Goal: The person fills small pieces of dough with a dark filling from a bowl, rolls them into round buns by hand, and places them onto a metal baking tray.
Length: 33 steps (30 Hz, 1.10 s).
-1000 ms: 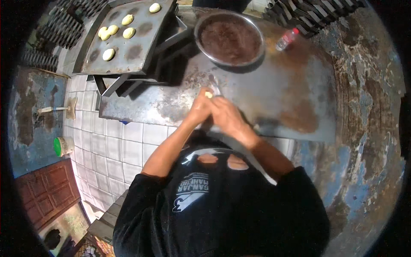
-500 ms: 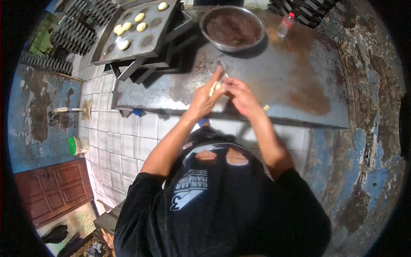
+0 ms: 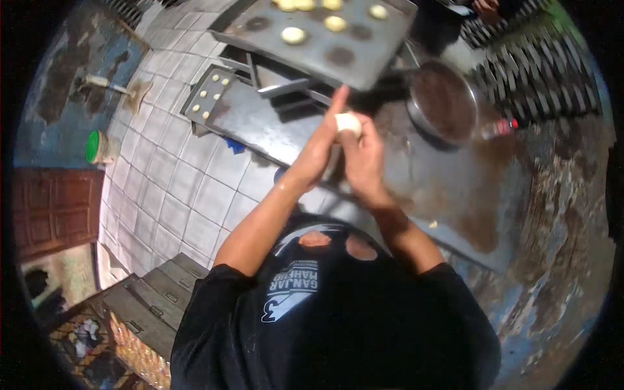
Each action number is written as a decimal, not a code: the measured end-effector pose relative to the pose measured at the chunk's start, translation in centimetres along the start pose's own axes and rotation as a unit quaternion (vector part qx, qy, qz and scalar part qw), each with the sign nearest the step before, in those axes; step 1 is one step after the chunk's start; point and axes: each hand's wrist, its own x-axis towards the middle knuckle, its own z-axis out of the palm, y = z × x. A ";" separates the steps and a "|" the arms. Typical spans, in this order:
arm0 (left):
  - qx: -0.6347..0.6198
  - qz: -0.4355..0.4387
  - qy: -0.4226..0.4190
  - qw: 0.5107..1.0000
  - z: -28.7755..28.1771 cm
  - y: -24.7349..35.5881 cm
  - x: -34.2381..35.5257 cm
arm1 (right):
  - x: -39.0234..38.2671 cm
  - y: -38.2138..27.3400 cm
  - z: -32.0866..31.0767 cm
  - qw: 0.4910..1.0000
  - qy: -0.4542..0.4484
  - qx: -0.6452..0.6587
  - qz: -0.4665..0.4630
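A smooth pale dough ball (image 3: pixel 348 123) sits between my two hands, just in front of the near edge of a raised metal tray (image 3: pixel 325 71). My right hand (image 3: pixel 365 159) curls its fingers and thumb around the ball. Pressed against its other side is my left hand (image 3: pixel 317 153), with one finger pointing up toward the tray. Several more pale dough balls rest on that tray, among dark round stains; one dough ball (image 3: pixel 293 35) lies close to its front rim.
A metal bowl (image 3: pixel 472 107) of dark brown crumbly filling stands on the metal table (image 3: pixel 416 175), beside a red-capped bottle (image 3: pixel 499 128). A second tray (image 3: pixel 207 104) with dough balls lies at the table's left end. A dough scrap (image 3: pixel 433 224) lies near the front edge.
The view has swung left, bringing the raised tray in front of my hands and the bowl to the right. The dough in my hands now shows as a rounded ball.
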 end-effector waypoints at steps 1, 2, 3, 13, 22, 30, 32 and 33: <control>0.131 0.121 0.001 0.984 -1.9 0.6 0.7 | 1.6 -1.3 2.5 0.959 -0.015 0.204 0.198; 0.166 0.134 0.015 0.977 -5.2 1.0 1.9 | 3.5 -2.9 5.4 0.882 -0.024 0.389 0.266; 0.119 0.097 0.044 0.987 -6.4 2.7 3.2 | 5.7 -2.9 6.7 0.864 -0.050 0.388 0.316; 0.080 0.128 0.194 0.969 -23.2 9.3 6.6 | 34.6 14.9 18.6 0.848 -0.206 -0.438 -0.216; 0.114 0.043 0.278 0.953 -30.9 7.4 0.4 | 36.0 15.6 22.9 0.864 -0.323 -0.375 -0.095; 0.189 0.078 0.163 0.965 -25.7 8.3 2.9 | 35.1 12.6 2.7 0.874 -0.117 -0.462 0.101; 0.171 0.019 0.114 0.979 -22.1 8.5 3.5 | 31.2 12.5 0.1 0.854 -0.092 -0.490 0.150; 0.158 -0.028 0.101 0.982 -20.5 8.6 4.0 | 29.1 9.6 2.7 0.893 -0.039 -0.410 0.183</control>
